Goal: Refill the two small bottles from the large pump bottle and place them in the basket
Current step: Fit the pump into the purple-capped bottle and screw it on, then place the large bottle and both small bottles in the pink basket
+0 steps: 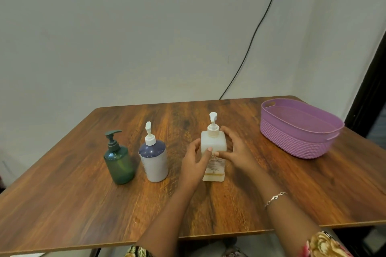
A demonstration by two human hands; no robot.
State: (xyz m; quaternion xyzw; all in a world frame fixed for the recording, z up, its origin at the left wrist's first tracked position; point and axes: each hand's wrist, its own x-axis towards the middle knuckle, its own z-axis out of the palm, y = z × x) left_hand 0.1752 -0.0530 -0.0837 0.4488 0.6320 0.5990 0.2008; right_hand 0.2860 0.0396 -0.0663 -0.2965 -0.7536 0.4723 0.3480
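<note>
Three pump bottles stand on the wooden table. A dark green bottle is on the left, and next to it stands a white bottle with a dark blue shoulder. In the middle is a square, pale pump bottle with a label and a little yellowish liquid at its bottom. My left hand holds its left side, thumb on the front. My right hand grips its right side, with the fingers wrapped behind it. An empty purple basket sits at the far right.
A wall stands close behind the table, and a black cable runs down it to the table's back edge. A dark door frame rises behind the basket. The table's front edge is near my body.
</note>
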